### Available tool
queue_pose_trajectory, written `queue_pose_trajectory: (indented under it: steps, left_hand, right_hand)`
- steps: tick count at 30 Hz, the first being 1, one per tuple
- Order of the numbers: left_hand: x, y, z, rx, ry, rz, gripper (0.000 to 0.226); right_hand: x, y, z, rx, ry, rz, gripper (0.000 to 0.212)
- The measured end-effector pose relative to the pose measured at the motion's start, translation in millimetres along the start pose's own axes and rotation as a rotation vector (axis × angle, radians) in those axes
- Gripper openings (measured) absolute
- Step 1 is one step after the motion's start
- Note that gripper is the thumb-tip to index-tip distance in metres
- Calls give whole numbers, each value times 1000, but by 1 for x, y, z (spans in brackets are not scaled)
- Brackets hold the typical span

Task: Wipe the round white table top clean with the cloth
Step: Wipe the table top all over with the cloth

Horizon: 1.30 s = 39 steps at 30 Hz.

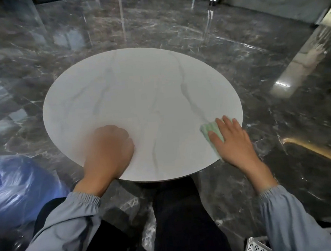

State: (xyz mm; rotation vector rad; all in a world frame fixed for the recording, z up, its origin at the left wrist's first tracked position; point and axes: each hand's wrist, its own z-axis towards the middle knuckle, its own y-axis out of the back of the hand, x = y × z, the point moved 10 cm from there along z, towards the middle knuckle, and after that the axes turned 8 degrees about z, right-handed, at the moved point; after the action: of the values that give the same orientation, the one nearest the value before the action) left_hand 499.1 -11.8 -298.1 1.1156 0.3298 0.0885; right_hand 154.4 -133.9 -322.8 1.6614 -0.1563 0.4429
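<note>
The cloth (208,130), pale green and folded small, lies flat at the right edge of the table top (137,91), a little toward the near side. The right hand (234,141) lies on it with palm down and fingers straight and slightly spread. The thumb and the first fingers cover most of the cloth, leaving only its left part and a thin strip near the wrist showing. The outer fingers reach to the rim of the top.

The left hand (109,148) sits on the near-left part of the top, just inside the edge. Its fingers are curled under into a fist with the knuckles up. It is blurred, so finer detail of the fingers cannot be made out. The two hands are well apart.

The top is round and white with faint grey veins running across it. Both arms wear grey sleeves (288,214) with elastic cuffs, and dark trousers (179,224) show below the near edge.

Around the table is a glossy dark marble floor (172,24). A blue plastic bag (11,182) lies on it to the left, near the left arm. A white perforated basket (255,247) shows in part at the lower right.
</note>
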Motion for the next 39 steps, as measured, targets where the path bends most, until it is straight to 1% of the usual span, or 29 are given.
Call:
queue_pose_trajectory:
  steps: [2, 3, 5, 7, 8, 10, 11, 13, 14, 18, 20, 21, 22, 23, 25, 27, 29, 30, 32, 33, 37, 39]
  left_hand:
    - [-1, -1, -1, 9, 4, 3, 26]
    - [0, -2, 0, 16, 10, 5, 27]
    - [1, -3, 0, 28, 27, 9, 28]
    - [2, -5, -1, 38, 34, 11, 28]
    - [2, -5, -1, 42, 34, 13, 28]
    - [4, -6, 0, 53, 33, 19, 27]
    - [4, -6, -1, 58, 35, 20, 27]
    - [5, -6, -2, 62, 37, 19, 27]
    - [5, -6, -2, 60, 38, 18, 27]
    - [5, -5, 0, 59, 35, 30, 29]
    - [4, -4, 1, 64, 34, 27, 30]
    - [3, -5, 1, 69, 33, 25, 30]
    - [3, -5, 1, 71, 33, 24, 30]
    - [1, -5, 1, 70, 33, 24, 30]
    - [2, -6, 1, 73, 35, 24, 30]
    - [3, -8, 1, 79, 33, 38, 31]
    - [4, -9, 1, 87, 29, 56, 33]
    - [4, -10, 1, 91, 29, 58, 33]
    - [5, -9, 1, 85, 33, 46, 34]
    - [5, -8, 0, 80, 29, 38, 33]
    - [3, -6, -1, 65, 23, 26, 34]
    - [2, -6, -1, 67, 29, 20, 33]
  right_hand:
    - [4, -9, 2, 24, -33, -44, 71]
    - [18, -17, -2, 33, -17, -87, 70]
    - [63, -35, -20, 30, 108, -162, 71]
    - [116, -53, -49, 53, 278, -148, 73]
    - [138, -65, -62, 86, 355, -127, 71]
    - [162, -77, -76, 144, 452, -94, 68]
    - [163, -74, -75, 148, 469, -82, 68]
    - [140, -61, -57, 121, 434, -84, 67]
    - [117, -53, -42, 110, 377, -86, 67]
    - [7, -4, 26, 50, 17, -30, 68]
    - [-14, 3, 41, 58, -100, -21, 70]
    - [-9, -1, 42, 64, -117, -47, 71]
    - [5, -8, 41, 68, -98, -79, 72]
    - [28, -19, 35, 71, -41, -99, 71]
    - [92, -45, 10, 93, 146, -116, 70]
    - [153, -70, -29, 151, 364, -93, 69]
    - [182, -82, -54, 195, 509, -64, 67]
    - [182, -81, -54, 209, 525, -48, 67]
    - [159, -70, -30, 203, 476, -69, 68]
    - [137, -60, -10, 174, 419, -88, 68]
    - [24, -6, 68, 63, 64, -77, 70]
    - [-18, 13, 90, 35, -81, -66, 72]
